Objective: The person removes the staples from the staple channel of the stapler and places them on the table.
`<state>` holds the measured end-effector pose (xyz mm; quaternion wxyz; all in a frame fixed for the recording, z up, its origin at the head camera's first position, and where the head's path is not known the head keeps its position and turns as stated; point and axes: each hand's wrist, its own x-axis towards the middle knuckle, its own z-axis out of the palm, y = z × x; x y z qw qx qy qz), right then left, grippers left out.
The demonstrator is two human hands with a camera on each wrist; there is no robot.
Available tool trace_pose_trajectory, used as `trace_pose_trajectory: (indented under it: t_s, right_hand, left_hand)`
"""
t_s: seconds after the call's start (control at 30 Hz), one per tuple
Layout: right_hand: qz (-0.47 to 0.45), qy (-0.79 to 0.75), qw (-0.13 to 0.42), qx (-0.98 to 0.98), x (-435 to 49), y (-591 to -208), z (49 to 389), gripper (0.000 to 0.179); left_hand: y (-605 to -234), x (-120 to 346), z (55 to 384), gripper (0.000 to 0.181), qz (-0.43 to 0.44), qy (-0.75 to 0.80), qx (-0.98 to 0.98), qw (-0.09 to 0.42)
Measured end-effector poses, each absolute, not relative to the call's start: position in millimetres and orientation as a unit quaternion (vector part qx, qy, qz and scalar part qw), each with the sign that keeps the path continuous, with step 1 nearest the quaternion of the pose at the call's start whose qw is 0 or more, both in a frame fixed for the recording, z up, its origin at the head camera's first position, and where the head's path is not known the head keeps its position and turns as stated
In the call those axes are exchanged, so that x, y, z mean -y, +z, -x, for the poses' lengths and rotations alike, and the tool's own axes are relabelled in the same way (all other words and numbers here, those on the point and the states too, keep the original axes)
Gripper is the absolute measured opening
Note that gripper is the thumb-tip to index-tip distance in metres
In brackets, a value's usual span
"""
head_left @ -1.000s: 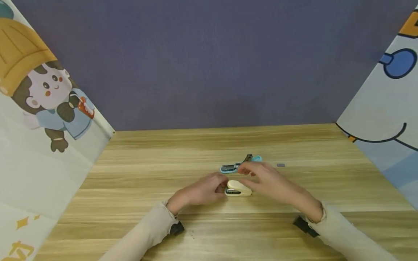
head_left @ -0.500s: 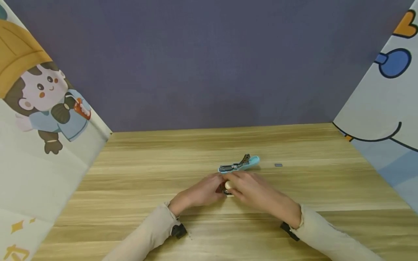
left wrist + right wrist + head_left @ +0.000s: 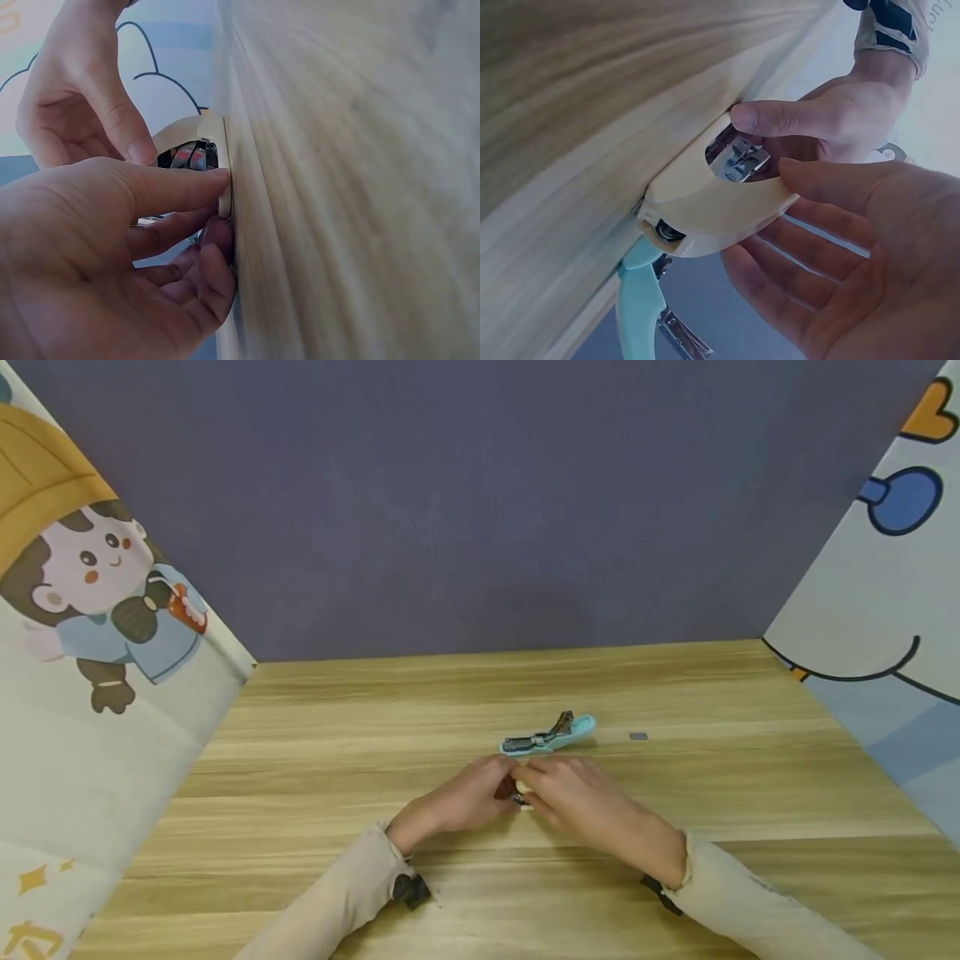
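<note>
Between the two hands a cream stapler (image 3: 705, 191) stands on the wooden table, mostly covered in the head view. My left hand (image 3: 468, 797) pinches the front end of its base, with the thumb on one side and curled fingers on the other. My right hand (image 3: 581, 789) grips the raised top cover between thumb and fingers. A metal staple channel (image 3: 739, 159) shows in the gap under that cover. Just beyond the hands lies a light blue stapler (image 3: 583, 727), spread wide with its metal parts exposed.
A small grey strip (image 3: 638, 736), perhaps staples, lies on the table (image 3: 337, 710) to the right of the blue stapler. A dark panel (image 3: 480, 510) closes off the back. Printed cartoon panels flank both sides.
My right hand has come left and down from beside the blue stapler onto the cream one and grips it. The left hand stays at its front end. The head view has shifted slightly.
</note>
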<state>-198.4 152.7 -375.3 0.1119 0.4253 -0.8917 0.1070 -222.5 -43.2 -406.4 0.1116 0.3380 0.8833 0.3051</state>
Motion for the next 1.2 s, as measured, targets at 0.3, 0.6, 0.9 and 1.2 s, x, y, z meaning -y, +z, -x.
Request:
trace_pose_trajectory:
  t_s: [0.3,0.6,0.9,1.2]
  right_hand:
    - [-0.426,0.104,0.125,0.89,-151.4,-373.8,193.9,0.023]
    - [-0.436,0.094,0.103,0.889,-152.2,-372.0,192.6,0.025]
    - [-0.439,0.099,0.095,0.888,-154.4,-372.7,193.1,0.027]
    - [-0.438,0.099,0.089,0.889,-153.9,-372.2,193.8,0.038]
  left_hand:
    - [-409.3,42.8,221.4,0.021,-0.339,0.303,-0.885,0.096]
    - [-410.0,43.7,219.6,0.022,-0.349,0.295,-0.885,0.093]
    - [-411.8,42.7,220.6,0.024,-0.359,0.299,-0.879,0.094]
    - [-412.8,43.0,221.3,0.024,-0.355,0.309,-0.877,0.1]
